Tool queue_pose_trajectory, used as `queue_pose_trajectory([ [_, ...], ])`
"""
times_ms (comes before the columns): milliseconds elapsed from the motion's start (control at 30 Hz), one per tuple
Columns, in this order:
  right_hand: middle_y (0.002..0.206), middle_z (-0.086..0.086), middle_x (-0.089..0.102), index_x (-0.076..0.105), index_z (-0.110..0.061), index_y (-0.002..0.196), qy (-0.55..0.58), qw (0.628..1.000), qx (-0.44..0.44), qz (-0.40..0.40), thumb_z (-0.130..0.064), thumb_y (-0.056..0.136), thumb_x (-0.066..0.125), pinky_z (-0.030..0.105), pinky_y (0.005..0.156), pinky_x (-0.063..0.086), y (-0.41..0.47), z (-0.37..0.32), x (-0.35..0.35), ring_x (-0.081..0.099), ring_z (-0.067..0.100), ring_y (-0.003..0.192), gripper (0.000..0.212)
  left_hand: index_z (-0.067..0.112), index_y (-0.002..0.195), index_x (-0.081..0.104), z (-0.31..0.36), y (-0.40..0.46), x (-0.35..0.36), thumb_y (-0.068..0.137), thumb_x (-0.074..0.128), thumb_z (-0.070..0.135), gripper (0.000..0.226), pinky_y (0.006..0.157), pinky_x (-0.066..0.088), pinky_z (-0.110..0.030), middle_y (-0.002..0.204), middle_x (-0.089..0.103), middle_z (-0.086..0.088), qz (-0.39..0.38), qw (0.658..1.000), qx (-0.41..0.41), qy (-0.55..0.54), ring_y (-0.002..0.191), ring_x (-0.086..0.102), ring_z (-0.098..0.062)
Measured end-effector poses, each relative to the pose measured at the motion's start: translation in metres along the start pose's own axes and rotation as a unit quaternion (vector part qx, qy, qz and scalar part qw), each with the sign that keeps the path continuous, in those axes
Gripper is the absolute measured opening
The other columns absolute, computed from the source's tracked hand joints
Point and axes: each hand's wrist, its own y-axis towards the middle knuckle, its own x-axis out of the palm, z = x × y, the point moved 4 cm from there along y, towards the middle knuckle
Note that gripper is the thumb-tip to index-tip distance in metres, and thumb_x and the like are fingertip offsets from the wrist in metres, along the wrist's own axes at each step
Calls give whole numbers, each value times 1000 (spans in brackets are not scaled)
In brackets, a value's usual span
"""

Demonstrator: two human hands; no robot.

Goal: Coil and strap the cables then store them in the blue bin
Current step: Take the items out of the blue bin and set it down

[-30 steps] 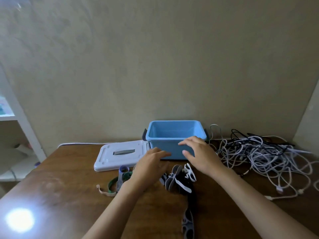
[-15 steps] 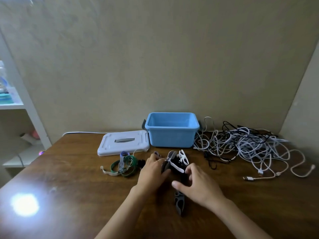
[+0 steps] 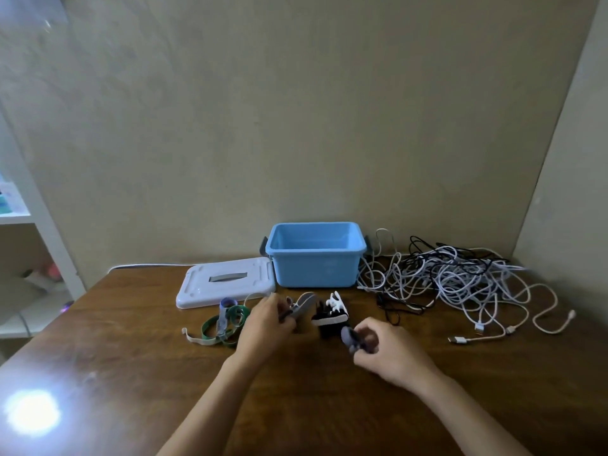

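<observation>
The open blue bin (image 3: 315, 269) stands at the back of the wooden table, nothing visible inside. To its right lies a tangled heap of white and black cables (image 3: 454, 281). In front of the bin lies a bundle of black, white and grey straps (image 3: 330, 314). My left hand (image 3: 263, 327) holds grey straps (image 3: 304, 307) at the bundle's left side. My right hand (image 3: 385, 353) pinches the end of a grey strap (image 3: 349, 337), lifted just off the table. Green, purple and beige straps (image 3: 223, 324) lie left of my left hand.
The bin's white lid (image 3: 227, 284) lies flat to the left of the bin. A white shelf unit (image 3: 29, 251) stands beyond the table's left edge. Loose cable ends with plugs (image 3: 477, 334) reach toward the front right. A wall closes the right side.
Both hands came back from the bin to the strap bundle. My right hand has picked up a grey strap that lay on the table, and my left hand took hold of grey straps.
</observation>
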Motion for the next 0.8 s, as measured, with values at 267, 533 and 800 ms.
queue_pose_trajectory([
  [267,93,-23,67,62,-39,112,65,992,-62,91,-26,88,73,15,69,46,40,-9,-52,64,-5,85,29,20,95,68,19,24,-48,93,66,21,3,62,39,-9,93,61,5,101,992,46,-59,80,58,-7],
  [533,103,-8,68,62,-27,126,71,974,-100,189,-23,92,70,18,69,48,143,-33,-92,65,12,89,36,20,100,73,37,108,-64,87,73,16,15,73,52,-26,97,70,-1,133,983,68,-109,79,68,-11],
  [800,123,-4,65,60,-20,133,59,983,-76,157,-23,93,71,41,98,54,233,-27,-83,67,18,110,42,19,127,64,23,166,-27,87,75,28,42,84,43,-25,118,66,-3,33,999,37,-9,107,63,-20],
])
